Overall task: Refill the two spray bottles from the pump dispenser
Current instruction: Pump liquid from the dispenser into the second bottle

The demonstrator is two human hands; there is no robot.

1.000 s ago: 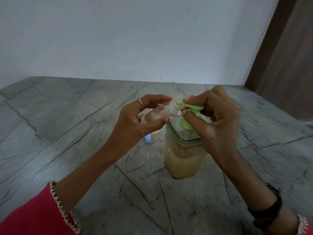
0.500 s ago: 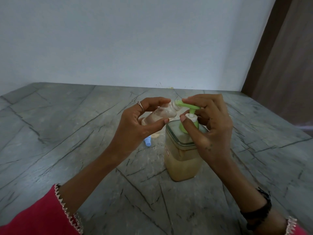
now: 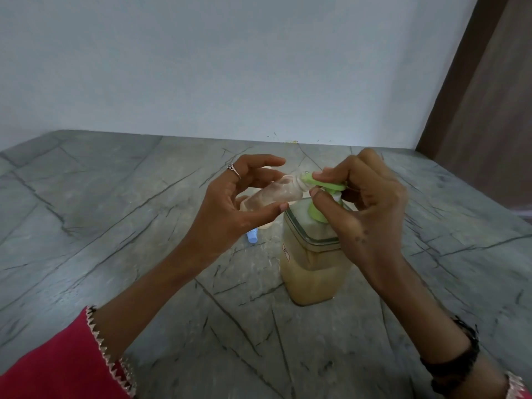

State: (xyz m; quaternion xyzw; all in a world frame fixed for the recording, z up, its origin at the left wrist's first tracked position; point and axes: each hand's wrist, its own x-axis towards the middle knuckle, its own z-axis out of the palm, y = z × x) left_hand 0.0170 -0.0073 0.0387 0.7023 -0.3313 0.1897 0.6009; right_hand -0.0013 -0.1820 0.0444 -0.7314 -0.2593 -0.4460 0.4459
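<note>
A square clear pump dispenser point(image 3: 312, 272) with yellowish liquid stands on the grey stone counter point(image 3: 115, 226). Its green pump head point(image 3: 326, 185) is raised. My right hand point(image 3: 365, 208) holds the pump head, with fingers on top and the thumb under it. My left hand point(image 3: 230, 205) grips a small clear spray bottle point(image 3: 276, 194), tilted with its open neck against the green spout. Behind my left hand a second pale bottle point(image 3: 266, 224) is mostly hidden. A small blue cap point(image 3: 252, 237) lies on the counter beside it.
A pale wall runs along the counter's far edge, and a brown door or panel point(image 3: 489, 110) stands at the right. The counter's right edge drops away near that panel.
The green pump head rose after being pressed down a second ago. The camera view shifted slightly. The small bottle stays at the spout.
</note>
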